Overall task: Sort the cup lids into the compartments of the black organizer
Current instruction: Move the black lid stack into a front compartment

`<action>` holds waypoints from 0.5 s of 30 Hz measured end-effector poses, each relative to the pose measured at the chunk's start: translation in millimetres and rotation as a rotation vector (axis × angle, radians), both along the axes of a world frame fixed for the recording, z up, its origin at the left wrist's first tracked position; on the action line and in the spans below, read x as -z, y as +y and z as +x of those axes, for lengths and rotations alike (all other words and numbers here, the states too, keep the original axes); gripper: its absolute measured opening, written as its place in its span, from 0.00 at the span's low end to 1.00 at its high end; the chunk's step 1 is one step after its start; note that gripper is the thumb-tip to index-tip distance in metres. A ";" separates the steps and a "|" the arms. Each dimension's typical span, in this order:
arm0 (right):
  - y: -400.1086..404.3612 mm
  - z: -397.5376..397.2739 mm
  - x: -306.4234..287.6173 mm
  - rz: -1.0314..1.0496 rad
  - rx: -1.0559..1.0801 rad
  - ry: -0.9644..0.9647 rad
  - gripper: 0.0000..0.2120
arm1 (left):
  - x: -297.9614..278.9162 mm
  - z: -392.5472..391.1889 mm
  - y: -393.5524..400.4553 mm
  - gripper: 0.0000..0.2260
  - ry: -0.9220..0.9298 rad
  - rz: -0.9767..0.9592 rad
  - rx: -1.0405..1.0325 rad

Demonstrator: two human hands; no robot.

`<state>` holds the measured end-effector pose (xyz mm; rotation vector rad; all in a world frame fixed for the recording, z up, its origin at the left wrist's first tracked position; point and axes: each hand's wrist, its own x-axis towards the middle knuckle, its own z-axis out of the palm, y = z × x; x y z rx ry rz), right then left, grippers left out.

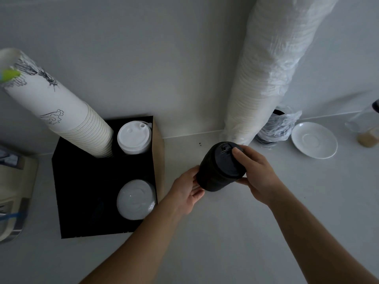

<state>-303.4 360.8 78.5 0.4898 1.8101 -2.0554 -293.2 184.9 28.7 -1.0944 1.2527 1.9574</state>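
Both hands grip a stack of black lids [220,168] above the worktop [225,232]: left hand [187,192] underneath, right hand [254,171] on top, right of the black organizer [86,181].

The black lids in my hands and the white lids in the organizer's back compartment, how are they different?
The black lid stack is dark and tilted, held above the counter by the left hand and right hand. The white lid stack is pale, upright and seated in the black organizer, untouched. Both are stacks of round sip lids.
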 end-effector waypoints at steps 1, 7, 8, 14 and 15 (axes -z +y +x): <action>-1.1 2.8 -2.7 0.002 -0.002 -0.001 0.10 | -1.5 4.6 -2.4 0.14 0.008 0.010 -0.014; -14.5 28.2 -27.6 0.023 -0.055 0.035 0.10 | -21.3 38.4 -19.6 0.12 0.074 0.065 -0.077; -16.4 32.0 -31.9 0.032 -0.069 0.044 0.10 | -24.6 44.1 -22.5 0.13 0.083 0.072 -0.089; -33.5 56.0 -59.8 0.075 -0.107 0.081 0.11 | -46.0 81.3 -44.8 0.18 0.125 0.139 -0.151; -38.1 60.6 -63.5 0.078 -0.111 0.087 0.11 | -48.6 86.9 -49.5 0.18 0.134 0.147 -0.166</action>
